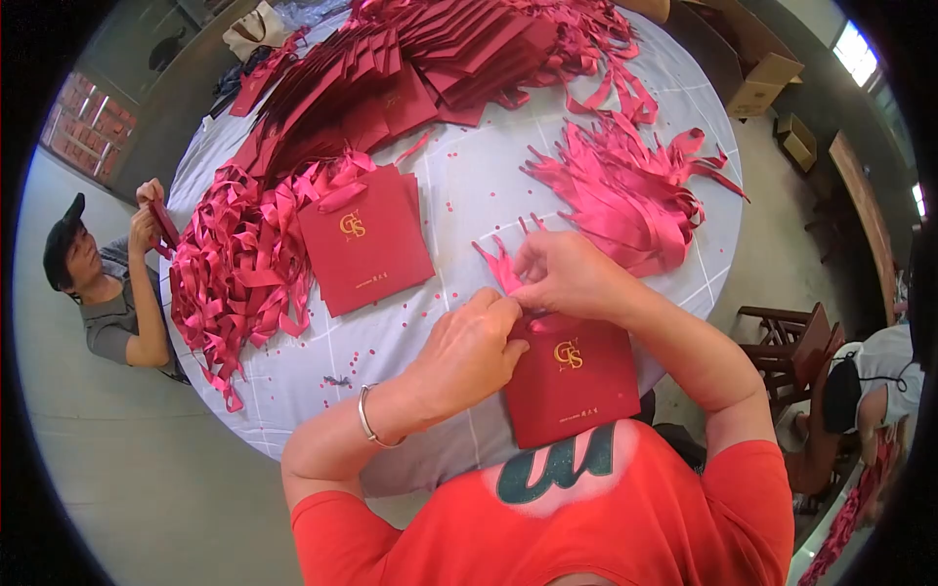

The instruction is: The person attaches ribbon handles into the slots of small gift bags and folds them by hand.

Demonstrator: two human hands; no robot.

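A dark red gift bag (576, 391) with gold print lies flat at the table's near edge, against my shirt. My left hand (474, 344), with a bangle on its wrist, is closed at the bag's top left corner. Over the bag's top edge, my right hand (572, 276) pinches a pink ribbon (501, 266), its fingertips meeting those of my left hand. The exact hold is partly hidden by my fingers. Just beyond lies a fanned bundle of pink ribbons (625, 195). To the left, a small stack of red bags (366, 244) carries a ribbon handle.
A tangled heap of ribbons (239, 264) covers the table's left side. Many red bags (381, 88) are piled at the back. Small red dots dot the white tablecloth (479, 195). One person (117, 283) handles something red at left; another (879, 381) sits at far right.
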